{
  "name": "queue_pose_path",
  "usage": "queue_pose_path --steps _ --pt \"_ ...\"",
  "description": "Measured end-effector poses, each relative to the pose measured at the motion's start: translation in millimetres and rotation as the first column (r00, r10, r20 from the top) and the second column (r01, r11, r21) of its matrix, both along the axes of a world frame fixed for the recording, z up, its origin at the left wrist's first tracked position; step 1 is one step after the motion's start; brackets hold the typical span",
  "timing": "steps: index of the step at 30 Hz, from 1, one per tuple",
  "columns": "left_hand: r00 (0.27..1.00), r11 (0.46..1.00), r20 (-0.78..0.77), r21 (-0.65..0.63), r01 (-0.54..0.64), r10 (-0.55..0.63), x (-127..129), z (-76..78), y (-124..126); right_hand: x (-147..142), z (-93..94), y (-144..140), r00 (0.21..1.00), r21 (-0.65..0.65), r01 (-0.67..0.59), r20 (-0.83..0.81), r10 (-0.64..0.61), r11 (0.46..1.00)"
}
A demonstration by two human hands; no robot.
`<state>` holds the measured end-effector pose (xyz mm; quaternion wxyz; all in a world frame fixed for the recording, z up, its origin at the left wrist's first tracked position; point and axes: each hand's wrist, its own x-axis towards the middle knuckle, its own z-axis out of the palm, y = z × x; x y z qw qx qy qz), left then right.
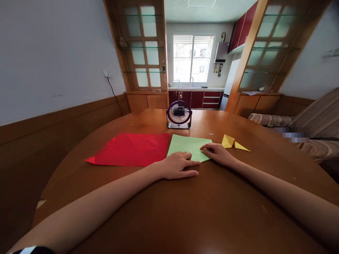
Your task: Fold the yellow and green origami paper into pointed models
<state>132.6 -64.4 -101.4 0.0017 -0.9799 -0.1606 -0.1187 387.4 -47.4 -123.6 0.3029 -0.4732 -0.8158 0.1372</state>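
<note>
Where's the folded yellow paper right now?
In the head view, the folded yellow paper lies on the table, just right of the right hand and the green sheet.

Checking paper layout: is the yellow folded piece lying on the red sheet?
No, the yellow folded piece lies on the bare table, right of the green sheet.

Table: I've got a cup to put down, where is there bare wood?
The near table between the forearms is bare, as is the right side beyond the yellow fold and the strip left of the fan. The middle is crowded: red sheet, green sheet, left hand and right hand.
</note>
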Motion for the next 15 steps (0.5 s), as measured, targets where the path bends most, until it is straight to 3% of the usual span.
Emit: queue_pose_path --steps 5,15 --pt "1.000 1.000 -0.016 -0.015 -0.017 0.017 -11 7.3 -3 2 -0.8 0 1.000 0.003 -0.002 0.004 0.002 1.000" --pt "0.993 0.976 0.002 -0.184 -0.117 0.119 -41 17.7 -9 2 0.2 -2 1.000 0.008 -0.010 0.001 0.010 1.000"
